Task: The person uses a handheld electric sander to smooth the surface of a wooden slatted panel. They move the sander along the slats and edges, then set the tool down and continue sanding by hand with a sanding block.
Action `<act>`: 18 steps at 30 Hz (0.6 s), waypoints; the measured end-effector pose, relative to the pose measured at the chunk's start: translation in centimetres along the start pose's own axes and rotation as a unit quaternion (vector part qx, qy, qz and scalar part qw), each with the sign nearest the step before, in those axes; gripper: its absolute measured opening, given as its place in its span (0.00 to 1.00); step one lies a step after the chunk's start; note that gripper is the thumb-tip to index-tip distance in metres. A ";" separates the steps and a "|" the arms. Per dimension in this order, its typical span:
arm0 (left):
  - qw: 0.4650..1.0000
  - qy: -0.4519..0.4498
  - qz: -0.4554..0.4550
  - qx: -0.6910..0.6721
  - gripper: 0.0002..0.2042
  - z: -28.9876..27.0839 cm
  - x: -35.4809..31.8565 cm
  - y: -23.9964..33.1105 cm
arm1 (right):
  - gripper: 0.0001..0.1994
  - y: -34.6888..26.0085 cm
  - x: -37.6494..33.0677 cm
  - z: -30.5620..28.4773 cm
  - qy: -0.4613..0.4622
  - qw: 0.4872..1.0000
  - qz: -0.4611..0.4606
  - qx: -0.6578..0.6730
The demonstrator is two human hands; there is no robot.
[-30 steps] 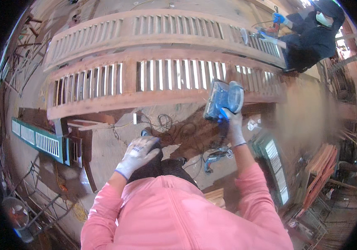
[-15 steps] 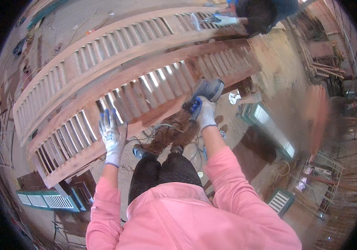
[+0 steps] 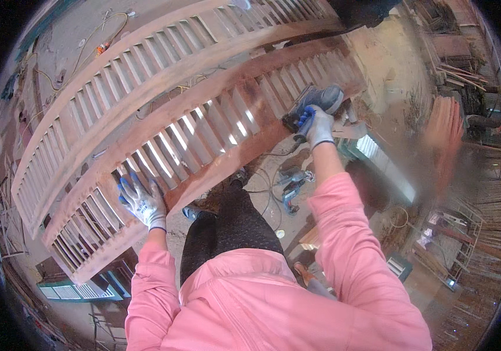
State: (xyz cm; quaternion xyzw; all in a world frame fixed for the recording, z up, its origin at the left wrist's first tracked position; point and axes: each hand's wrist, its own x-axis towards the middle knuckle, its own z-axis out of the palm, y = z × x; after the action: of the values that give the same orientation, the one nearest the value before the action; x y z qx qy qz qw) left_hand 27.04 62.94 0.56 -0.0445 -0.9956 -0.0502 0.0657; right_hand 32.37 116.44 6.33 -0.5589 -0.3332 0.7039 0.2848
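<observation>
My right hand, in a white glove with blue fingertips, is wrapped round the handle of a dark handheld power sander. The sander rests on the near rail of a reddish-brown wooden louvred shutter, toward its right end. My left hand, gloved alike, lies with fingers spread on the slats and near rail further left, holding nothing. A cable trails down from the sander.
Beyond lies a second louvred shutter, with a dark-clothed person at its right end. A blue power tool and loose cables lie by my feet. Green louvred panels stand right and lower left. Orange-red planks are stacked at right.
The sander has moved right and farther along the near rail in my right hand. My left hand has shifted left and come down onto the shutter. The other person's gloved hand has left view.
</observation>
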 end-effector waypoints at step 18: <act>0.999 -0.020 -0.004 0.044 0.36 1.0 -0.4 -0.9 | 0.22 -3.3 -10.1 -3.9 -0.159 0.830 -0.007 -0.535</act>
State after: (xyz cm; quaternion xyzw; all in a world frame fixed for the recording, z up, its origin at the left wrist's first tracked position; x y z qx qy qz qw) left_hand 27.18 62.10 -0.59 -0.0390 -0.9981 -0.0056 0.0473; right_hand 38.39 111.25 14.35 -0.5018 -0.7020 0.4931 -0.1110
